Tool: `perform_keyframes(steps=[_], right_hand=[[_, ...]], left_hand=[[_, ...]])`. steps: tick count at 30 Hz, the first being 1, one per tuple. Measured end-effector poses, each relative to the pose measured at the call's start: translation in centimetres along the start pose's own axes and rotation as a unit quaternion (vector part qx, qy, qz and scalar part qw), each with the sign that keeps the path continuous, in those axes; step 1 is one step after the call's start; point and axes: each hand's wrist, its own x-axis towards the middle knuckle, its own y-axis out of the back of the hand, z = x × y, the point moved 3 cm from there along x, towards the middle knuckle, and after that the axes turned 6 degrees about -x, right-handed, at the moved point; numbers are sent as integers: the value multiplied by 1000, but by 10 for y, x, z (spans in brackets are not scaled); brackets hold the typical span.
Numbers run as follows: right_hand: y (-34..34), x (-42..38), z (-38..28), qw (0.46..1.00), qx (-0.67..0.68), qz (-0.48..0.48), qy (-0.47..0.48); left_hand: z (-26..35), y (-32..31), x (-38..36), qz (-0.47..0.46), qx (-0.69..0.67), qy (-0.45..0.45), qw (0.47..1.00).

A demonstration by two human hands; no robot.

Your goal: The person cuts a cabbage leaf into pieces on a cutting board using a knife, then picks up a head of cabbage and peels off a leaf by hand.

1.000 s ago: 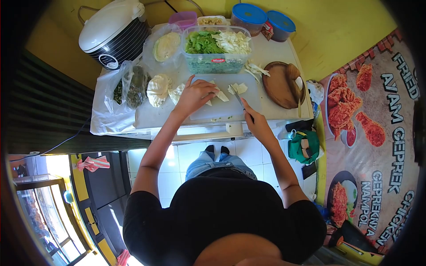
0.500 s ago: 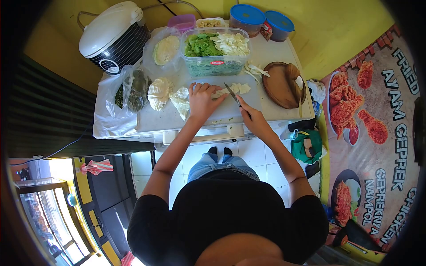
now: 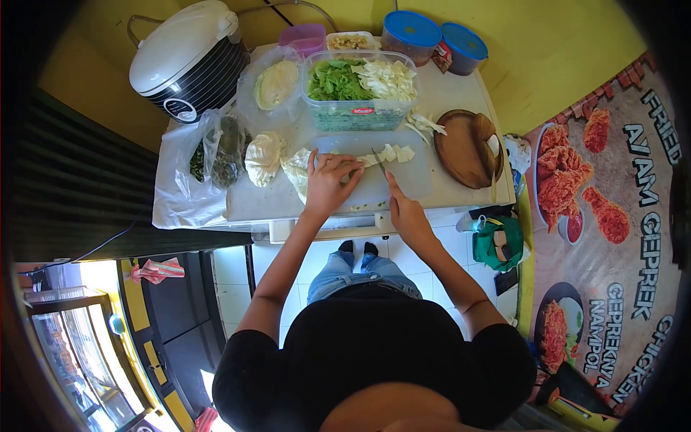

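Note:
My left hand (image 3: 332, 180) presses its curled fingers on a pale cabbage leaf, which they mostly hide, on a translucent cutting board (image 3: 412, 181). In my right hand (image 3: 409, 214) is a knife (image 3: 380, 164), held by the handle, its blade pointing away from me at the cabbage, just right of my left fingers. Cut cabbage pieces (image 3: 397, 153) lie to the right of the blade. Beside my left wrist rests a loose cabbage leaf (image 3: 296, 173). Behind the board stands a clear container (image 3: 353, 118) with shredded green lettuce and pale cabbage.
Left of the board are a cabbage head (image 3: 265, 157) and a plastic bag of dark greens (image 3: 216, 155). A rice cooker (image 3: 187, 61) stands at the back left. A round wooden plate (image 3: 453, 151) sits at the right, and blue-lidded tubs (image 3: 412, 30) stand behind.
The knife has come down closer to my left fingers, with its tip now over the cabbage strip. My left hand still presses the cabbage. The whole view has shifted slightly.

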Motion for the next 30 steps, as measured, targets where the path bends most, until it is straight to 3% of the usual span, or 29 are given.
perform_keyframes(steps=[11,14,16,24,30], right_hand=[[5,-17,1,1000,-12,23,-9],[20,-18,5,996,83,-15,-10],[32,-11,3,977,181,-70,-89],[15,8,-10,981,184,-52,-24],[-6,4,-11,996,69,-8,54]], left_hand=[[-1,1,-4,29,4,1,1000],[5,4,-1,6,4,-10,1000],[6,6,-1,1,10,-11,1000],[-2,2,-3,27,-19,14,999],[-3,3,-3,46,-29,34,998]])
